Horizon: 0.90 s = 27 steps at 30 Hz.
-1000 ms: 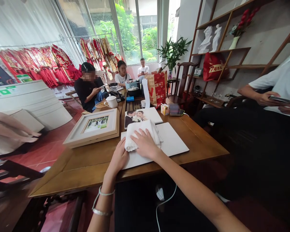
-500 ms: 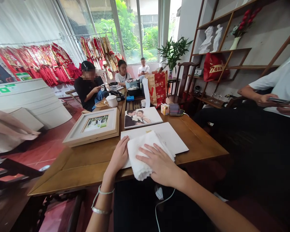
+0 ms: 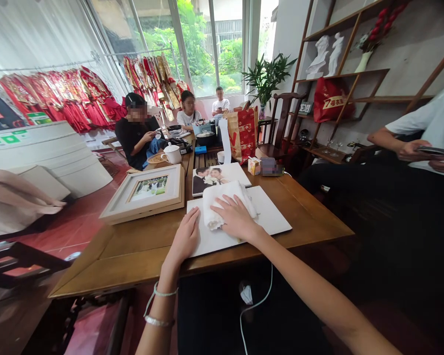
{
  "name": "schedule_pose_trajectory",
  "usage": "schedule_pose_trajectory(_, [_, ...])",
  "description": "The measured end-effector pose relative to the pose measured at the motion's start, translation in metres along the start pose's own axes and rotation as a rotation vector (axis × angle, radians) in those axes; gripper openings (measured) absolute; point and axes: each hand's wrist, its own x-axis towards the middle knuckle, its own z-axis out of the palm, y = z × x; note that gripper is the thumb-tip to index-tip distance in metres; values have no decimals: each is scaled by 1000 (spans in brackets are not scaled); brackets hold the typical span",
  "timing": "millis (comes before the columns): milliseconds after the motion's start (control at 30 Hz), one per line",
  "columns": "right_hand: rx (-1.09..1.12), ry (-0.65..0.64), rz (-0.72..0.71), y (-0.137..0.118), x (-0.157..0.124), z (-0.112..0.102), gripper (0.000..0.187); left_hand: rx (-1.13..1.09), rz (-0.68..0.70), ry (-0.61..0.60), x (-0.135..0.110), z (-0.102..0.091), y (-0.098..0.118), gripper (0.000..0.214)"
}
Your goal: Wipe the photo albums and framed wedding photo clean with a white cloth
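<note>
A white panel (image 3: pixel 268 214) lies on the wooden table (image 3: pixel 313 222) in front of me. On top of it rests a folded white towel (image 3: pixel 225 189). My right hand (image 3: pixel 237 218) presses flat on the towel with its fingers spread. At the panel's left edge lies my left hand (image 3: pixel 187 234), fingers stretched out and touching the edge. Just beyond the panel is a wedding photo print (image 3: pixel 218 176), partly hidden by the towel. A pale framed photo (image 3: pixel 144 195) sits to the left of my left hand.
A white lidded mug (image 3: pixel 172 154), a red and tan paper bag (image 3: pixel 242 133) and a small box (image 3: pixel 254 166) stand farther back on the table. A person holding a phone sits at right; several others sit at the far end. A white cable (image 3: pixel 241 320) hangs near my lap.
My right hand and the towel have moved forward across the panel, away from me, baring its near part. My left hand has stayed at the left edge.
</note>
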Motion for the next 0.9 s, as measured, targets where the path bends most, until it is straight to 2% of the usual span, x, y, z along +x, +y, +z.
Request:
schedule_pose_trajectory(267, [114, -51, -160, -25, -77, -8, 70, 3, 17, -17, 0, -3, 5, 44])
schedule_pose_trajectory(367, [159, -65, -150, -21, -89, -12, 72, 2, 21, -13, 0, -3, 4, 43])
schedule_pose_trajectory(500, [173, -29, -89, -9, -75, -12, 72, 4, 14, -12, 0, -1, 1, 43])
schedule_pose_trajectory(767, [137, -8, 15, 24, -12, -6, 67, -7, 27, 11, 0, 2, -6, 43])
schedule_pose_trajectory(900, [117, 17, 75, 28, 1, -5, 65, -8, 15, 6, 0, 2, -4, 44])
